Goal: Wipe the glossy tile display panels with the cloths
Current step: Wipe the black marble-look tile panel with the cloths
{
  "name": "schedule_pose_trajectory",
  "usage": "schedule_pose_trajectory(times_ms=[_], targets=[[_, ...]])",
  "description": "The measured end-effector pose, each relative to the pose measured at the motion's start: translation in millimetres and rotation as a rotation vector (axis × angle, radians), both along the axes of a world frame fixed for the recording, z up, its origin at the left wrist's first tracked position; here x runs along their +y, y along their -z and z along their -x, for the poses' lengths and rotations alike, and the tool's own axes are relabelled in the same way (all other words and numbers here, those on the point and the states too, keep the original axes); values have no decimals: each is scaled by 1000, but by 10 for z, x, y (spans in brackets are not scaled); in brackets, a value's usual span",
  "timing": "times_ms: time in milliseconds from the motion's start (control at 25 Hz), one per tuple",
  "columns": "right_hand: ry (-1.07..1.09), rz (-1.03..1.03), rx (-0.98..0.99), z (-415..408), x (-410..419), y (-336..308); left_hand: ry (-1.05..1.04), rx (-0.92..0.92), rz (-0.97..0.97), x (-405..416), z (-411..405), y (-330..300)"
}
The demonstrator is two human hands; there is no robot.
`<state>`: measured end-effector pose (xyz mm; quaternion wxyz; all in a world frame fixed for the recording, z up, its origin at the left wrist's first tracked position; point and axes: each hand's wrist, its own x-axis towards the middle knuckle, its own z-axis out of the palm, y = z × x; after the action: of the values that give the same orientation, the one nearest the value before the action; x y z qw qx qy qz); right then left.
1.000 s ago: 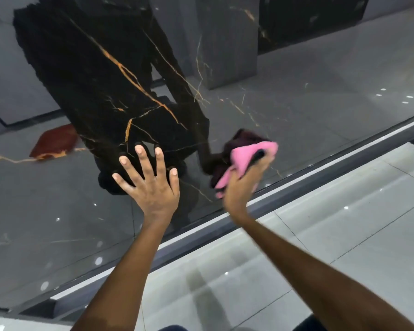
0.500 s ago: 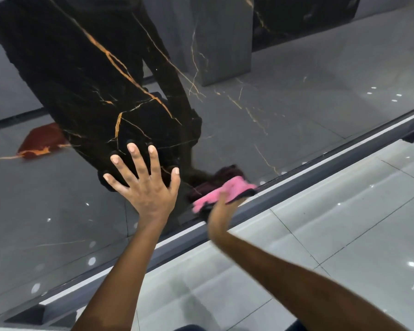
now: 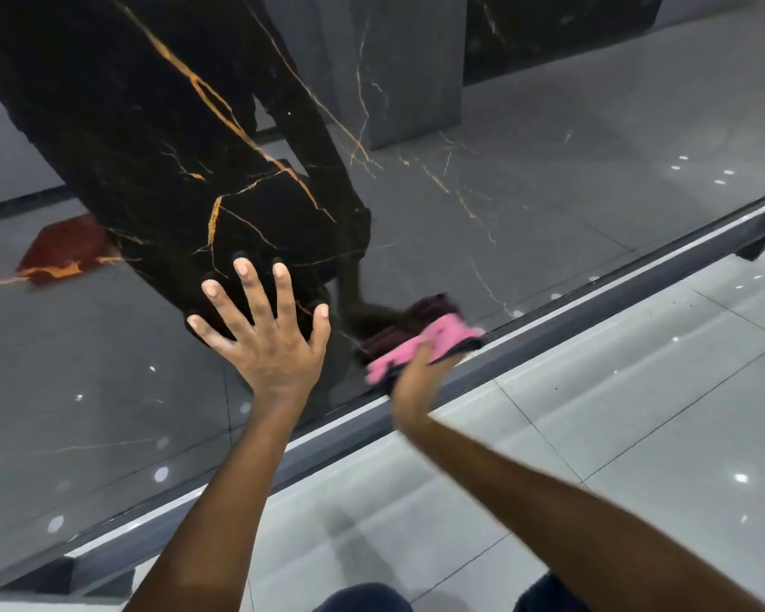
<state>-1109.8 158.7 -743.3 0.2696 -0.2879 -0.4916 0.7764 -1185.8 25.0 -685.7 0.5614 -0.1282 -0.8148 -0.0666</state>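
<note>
The glossy tile panel [image 3: 526, 223], dark with orange veins, is filling most of your view, standing in a grey metal base rail [image 3: 548, 342] on the pale tiled floor [image 3: 637, 413]. You are bracing your left hand [image 3: 263, 337] flat against the panel, fingers spread straight. Your right hand [image 3: 416, 368] is gripping the pink cloth [image 3: 429, 342], pressing it against the panel's bottom edge just above the rail, blurred.

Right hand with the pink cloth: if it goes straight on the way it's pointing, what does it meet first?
The right hand points at the bottom edge of the glossy tile panel, with the pink cloth already there. Going straight on, it would probably meet the panel itself, just above the grey frame rail. Motion blur makes the exact contact unclear.
</note>
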Motion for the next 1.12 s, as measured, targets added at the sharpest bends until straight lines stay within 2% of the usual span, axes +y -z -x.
schedule_pose_trajectory(times_ms=[40,120,240,320,400,480,560,600,680,800,840,880,920,1000,1040,1080,1120], targets=[[15,-59,19,31,-256,99,9,3,9,-12,0,10],[71,-278,-141,146,-13,440,16,5,26,-36,-1,0],[270,-329,-107,288,1181,646,7,17,14,-25,3,11],[368,-238,-171,387,1567,263,-9,40,14,1,29,35],[422,-166,-109,314,1268,-164,-17,38,22,14,32,14],[409,-385,11,316,432,-516,11,42,19,6,39,28],[204,-632,72,242,-242,-708,33,53,11,-5,43,65],[203,-692,96,241,-147,-743,37,46,6,0,49,60],[366,-755,90,346,532,-918,33,27,14,22,65,15],[480,-676,34,387,1201,-1309,32,-46,7,24,-59,-77],[438,-749,15,343,1121,-1358,104,-97,-48,64,-134,-109],[364,-969,17,293,934,-1310,203,-144,-119,115,-222,-180],[249,-1271,87,244,723,-1209,309,-164,-176,172,-294,-358],[20,-1840,180,129,570,-1064,466,-70,-179,281,-319,-981],[35,-1937,194,146,711,-1155,499,16,-160,310,-281,-1410],[115,-1853,210,191,904,-1369,506,93,-150,309,-223,-1839],[214,-1608,200,261,1118,-1674,490,155,-137,299,-157,-2202]])
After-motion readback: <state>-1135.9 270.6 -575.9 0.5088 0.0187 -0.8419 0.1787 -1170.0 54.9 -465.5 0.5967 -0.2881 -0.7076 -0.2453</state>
